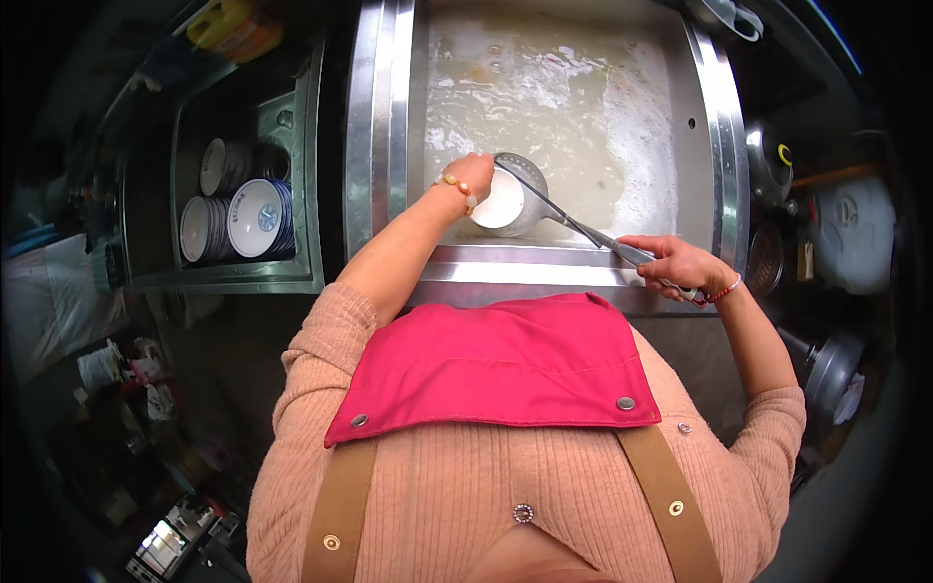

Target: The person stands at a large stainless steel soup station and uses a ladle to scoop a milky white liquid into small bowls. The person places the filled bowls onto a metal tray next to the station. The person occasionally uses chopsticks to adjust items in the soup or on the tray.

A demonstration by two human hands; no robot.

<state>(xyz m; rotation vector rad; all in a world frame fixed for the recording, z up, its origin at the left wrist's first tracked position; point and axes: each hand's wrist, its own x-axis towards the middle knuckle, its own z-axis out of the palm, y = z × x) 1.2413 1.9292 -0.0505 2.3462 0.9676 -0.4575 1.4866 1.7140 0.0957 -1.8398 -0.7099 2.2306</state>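
My left hand (472, 177), with a beaded bracelet at its wrist, is closed above the near left part of a vat of cloudy liquid (525, 102). From its fist a thin dark rod (536, 195) slants down to the right and crosses a ladle handle. My right hand (670, 264) grips that handle (630, 253) over the vat's near rim. The ladle's perforated metal bowl (536, 175) is low in the vat. A round white object (501, 200), perhaps a bowl, sits at the perforated bowl, partly behind my left fingers. Whether those fingers also touch it is unclear.
The vat's steel rim (525, 272) runs close before me. Left of it, stacked patterned bowls (255, 218) lie tipped in a steel sink (310, 240). A yellow jug (233, 30) stands far left. Metal cookware (769, 164) and a translucent container (853, 237) are at the right.
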